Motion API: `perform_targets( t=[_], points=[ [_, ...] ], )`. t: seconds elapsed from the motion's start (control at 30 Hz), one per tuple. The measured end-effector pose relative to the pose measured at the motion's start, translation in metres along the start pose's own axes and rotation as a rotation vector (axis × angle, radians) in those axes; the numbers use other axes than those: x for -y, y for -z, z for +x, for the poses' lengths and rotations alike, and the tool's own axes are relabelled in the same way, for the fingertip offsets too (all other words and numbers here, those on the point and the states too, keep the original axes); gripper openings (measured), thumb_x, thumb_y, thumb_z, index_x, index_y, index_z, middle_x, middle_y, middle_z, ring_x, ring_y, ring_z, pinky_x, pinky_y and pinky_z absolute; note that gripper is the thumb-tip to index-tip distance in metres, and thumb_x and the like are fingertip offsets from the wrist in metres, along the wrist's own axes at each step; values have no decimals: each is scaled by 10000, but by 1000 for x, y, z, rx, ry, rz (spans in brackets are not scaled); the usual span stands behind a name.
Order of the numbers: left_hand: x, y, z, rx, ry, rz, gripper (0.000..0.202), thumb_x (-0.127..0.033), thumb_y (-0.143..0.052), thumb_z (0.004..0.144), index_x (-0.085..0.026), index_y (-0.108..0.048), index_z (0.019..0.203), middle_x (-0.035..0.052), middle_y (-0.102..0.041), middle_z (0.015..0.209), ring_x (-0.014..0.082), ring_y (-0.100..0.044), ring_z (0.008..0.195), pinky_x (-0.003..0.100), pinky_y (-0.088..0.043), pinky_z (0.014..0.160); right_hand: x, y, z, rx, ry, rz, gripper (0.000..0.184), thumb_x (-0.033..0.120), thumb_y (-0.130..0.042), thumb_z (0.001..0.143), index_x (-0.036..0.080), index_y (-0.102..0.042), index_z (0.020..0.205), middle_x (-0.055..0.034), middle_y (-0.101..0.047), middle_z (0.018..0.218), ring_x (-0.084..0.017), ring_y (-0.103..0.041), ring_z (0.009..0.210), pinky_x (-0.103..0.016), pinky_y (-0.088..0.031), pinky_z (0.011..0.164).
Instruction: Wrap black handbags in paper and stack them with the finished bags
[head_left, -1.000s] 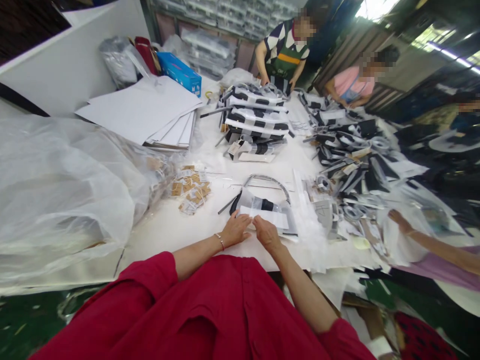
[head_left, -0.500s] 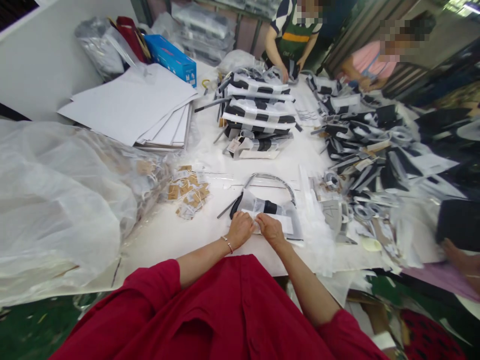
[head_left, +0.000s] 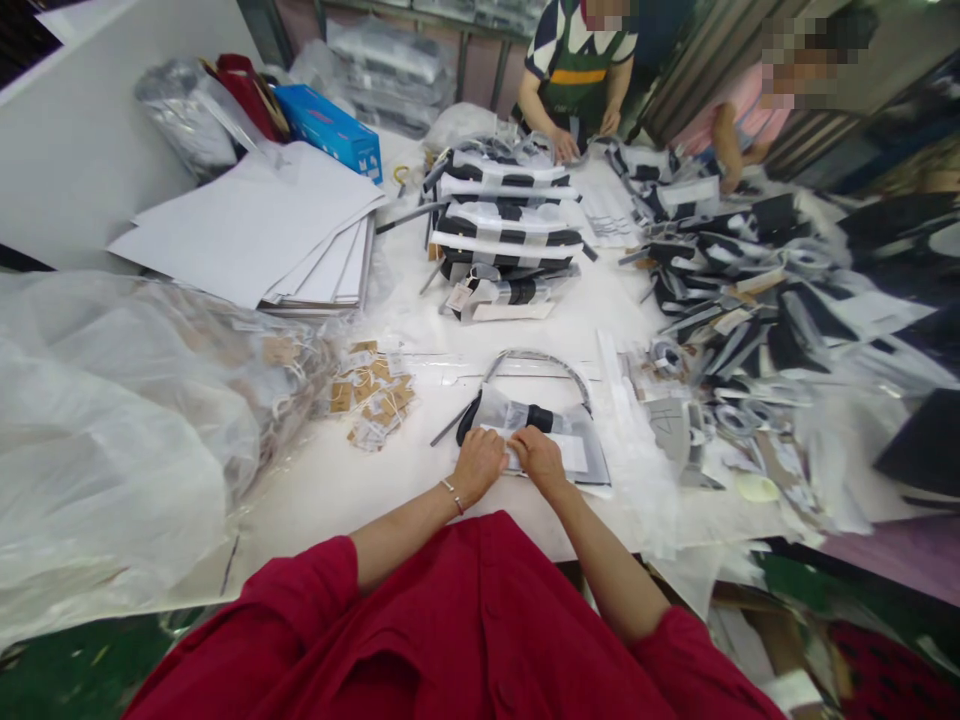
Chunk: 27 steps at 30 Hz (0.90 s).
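Observation:
A black handbag point(head_left: 541, 418) lies on the white table before me, its looped handle point(head_left: 536, 353) wrapped and curving away from me. Translucent wrapping and a white sheet point(head_left: 570, 452) cover much of its near side. My left hand point(head_left: 480, 465) is closed at the left part of the sheet, fingers bent against it. Close beside it, almost touching, my right hand point(head_left: 538, 458) pinches at the same sheet. The fingertips of both hands meet over the bag's front, and any smaller item between them is hidden.
Brown paper tags with strings point(head_left: 375, 390) lie to the left, by a large clear plastic bag point(head_left: 112, 400). White boards point(head_left: 262, 220) and a blue box point(head_left: 330, 130) stand behind. Wrapped handbags point(head_left: 510, 215) are stacked ahead; more point(head_left: 750, 270) are heaped right. Two co-workers stand across the table.
Both hands stay at the white sheet with barely any shift. The view has moved slightly. The co-workers' hands across the table have changed position.

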<state>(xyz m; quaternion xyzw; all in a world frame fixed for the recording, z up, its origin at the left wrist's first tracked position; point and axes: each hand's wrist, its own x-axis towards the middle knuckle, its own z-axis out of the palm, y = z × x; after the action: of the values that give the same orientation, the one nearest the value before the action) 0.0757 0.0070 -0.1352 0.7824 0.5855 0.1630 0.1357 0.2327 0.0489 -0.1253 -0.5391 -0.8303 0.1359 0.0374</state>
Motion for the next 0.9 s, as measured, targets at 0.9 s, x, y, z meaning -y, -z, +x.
perform_targets(
  t=[0.9],
  points=[
    [-31, 12, -35, 136, -265, 168, 349, -68, -385, 927, -92, -536, 1241, 170, -599, 1215, 255, -551, 1155, 416, -406, 1017, 12, 21, 1, -155, -258, 4, 162, 260, -584, 870, 234, -615, 1027, -44, -665, 984, -171, -616, 788, -266, -402, 636]
  ],
)
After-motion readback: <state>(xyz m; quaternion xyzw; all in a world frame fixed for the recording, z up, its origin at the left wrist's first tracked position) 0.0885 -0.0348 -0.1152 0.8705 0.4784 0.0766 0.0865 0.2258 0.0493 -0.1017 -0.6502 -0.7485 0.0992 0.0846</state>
